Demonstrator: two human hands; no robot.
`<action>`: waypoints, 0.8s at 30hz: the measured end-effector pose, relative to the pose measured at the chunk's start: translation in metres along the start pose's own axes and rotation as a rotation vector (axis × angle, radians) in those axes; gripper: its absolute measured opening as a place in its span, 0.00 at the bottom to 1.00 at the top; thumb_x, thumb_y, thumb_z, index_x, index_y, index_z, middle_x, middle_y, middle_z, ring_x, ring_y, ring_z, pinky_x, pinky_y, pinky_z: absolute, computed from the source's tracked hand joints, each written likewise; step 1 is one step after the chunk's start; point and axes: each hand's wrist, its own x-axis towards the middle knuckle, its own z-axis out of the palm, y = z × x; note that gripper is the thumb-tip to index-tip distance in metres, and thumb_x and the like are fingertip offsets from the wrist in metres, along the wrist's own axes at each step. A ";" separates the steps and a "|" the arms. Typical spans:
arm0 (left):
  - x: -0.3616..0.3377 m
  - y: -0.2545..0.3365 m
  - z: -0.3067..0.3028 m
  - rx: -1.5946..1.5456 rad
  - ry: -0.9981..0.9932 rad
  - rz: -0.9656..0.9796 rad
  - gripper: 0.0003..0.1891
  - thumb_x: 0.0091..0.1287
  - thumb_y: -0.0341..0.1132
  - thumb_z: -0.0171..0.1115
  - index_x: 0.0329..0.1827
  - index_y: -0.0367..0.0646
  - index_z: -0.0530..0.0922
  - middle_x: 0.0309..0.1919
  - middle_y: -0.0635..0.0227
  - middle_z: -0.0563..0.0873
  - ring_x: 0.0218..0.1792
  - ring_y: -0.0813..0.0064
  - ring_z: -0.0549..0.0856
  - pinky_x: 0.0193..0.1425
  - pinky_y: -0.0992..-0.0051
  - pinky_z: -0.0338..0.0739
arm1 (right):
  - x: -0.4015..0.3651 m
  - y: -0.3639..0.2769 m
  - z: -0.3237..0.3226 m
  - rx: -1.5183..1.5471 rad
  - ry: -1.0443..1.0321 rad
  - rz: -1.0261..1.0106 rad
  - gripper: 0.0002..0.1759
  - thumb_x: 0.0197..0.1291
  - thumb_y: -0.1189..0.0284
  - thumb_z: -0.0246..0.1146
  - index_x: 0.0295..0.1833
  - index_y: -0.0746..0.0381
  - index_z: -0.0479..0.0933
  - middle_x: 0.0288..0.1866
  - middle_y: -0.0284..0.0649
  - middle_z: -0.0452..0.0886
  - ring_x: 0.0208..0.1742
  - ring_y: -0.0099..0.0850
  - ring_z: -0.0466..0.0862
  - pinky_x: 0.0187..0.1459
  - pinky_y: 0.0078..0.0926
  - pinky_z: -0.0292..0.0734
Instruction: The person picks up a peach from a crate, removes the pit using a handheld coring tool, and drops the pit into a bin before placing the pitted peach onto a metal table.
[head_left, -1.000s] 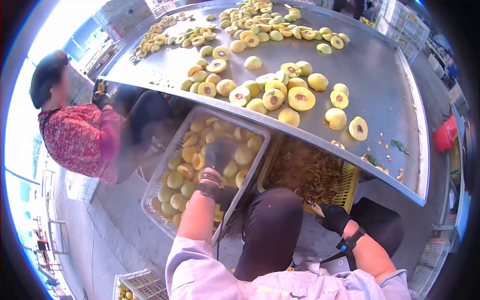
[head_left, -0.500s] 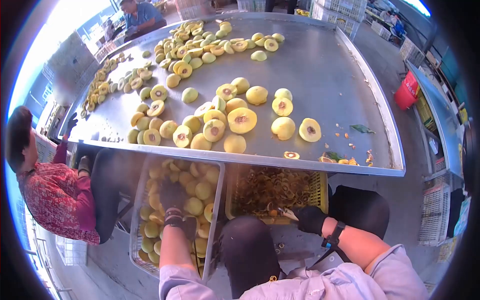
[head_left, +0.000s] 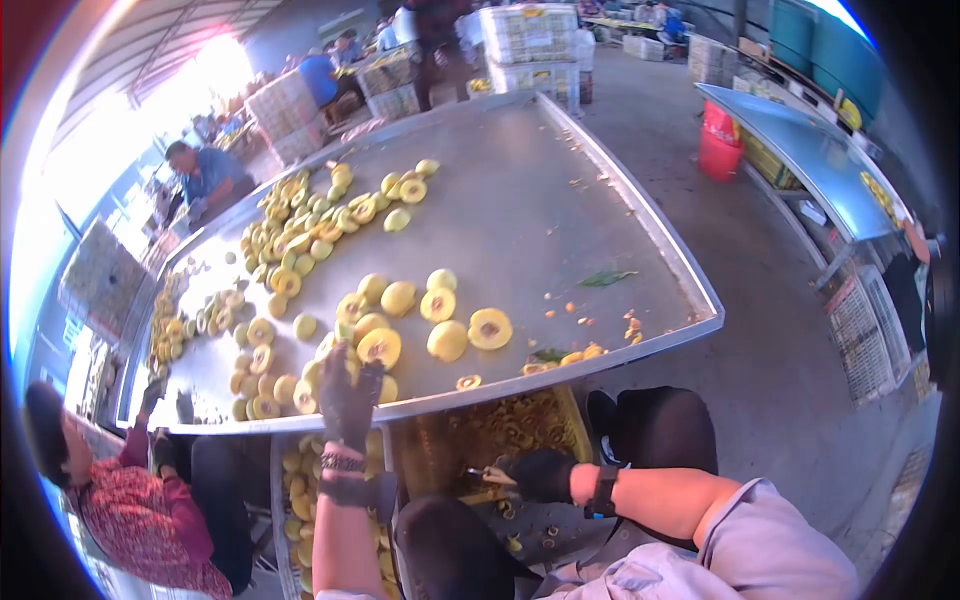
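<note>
My left hand (head_left: 350,400), in a dark glove, reaches over the near edge of the metal table (head_left: 500,190). Its fingers are apart and at the cut yellow fruit halves, beside a large half (head_left: 380,347) with a brown hollow. Whether a fingertip touches a fruit is hard to see. In its black glove my right hand (head_left: 540,475) is closed around a small pitting tool (head_left: 490,473) with a pale handle and metal tip. That tool is over the near side of a yellow crate (head_left: 575,410) holding brown pit scraps.
Below my left forearm stands a crate of fruit halves (head_left: 300,490). More halves (head_left: 300,225) spread across the table's left side. Scraps and a green leaf (head_left: 607,278) lie at its right. A person in a red patterned top (head_left: 150,520) sits at left. A red bucket (head_left: 720,145) stands at right.
My left hand has moved up from the fruit crate to the halves on the table. My right hand still grips the tool, slightly lower and further left. The view has tilted up and turned right.
</note>
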 end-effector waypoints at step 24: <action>-0.019 0.143 0.049 0.058 -0.369 0.618 0.23 0.53 0.33 0.65 0.54 0.40 0.76 0.59 0.55 0.74 0.58 0.57 0.74 0.61 0.61 0.70 | -0.045 -0.001 -0.128 1.223 0.562 0.114 0.14 0.68 0.63 0.54 0.50 0.62 0.74 0.31 0.30 0.75 0.29 0.16 0.74 0.25 0.21 0.70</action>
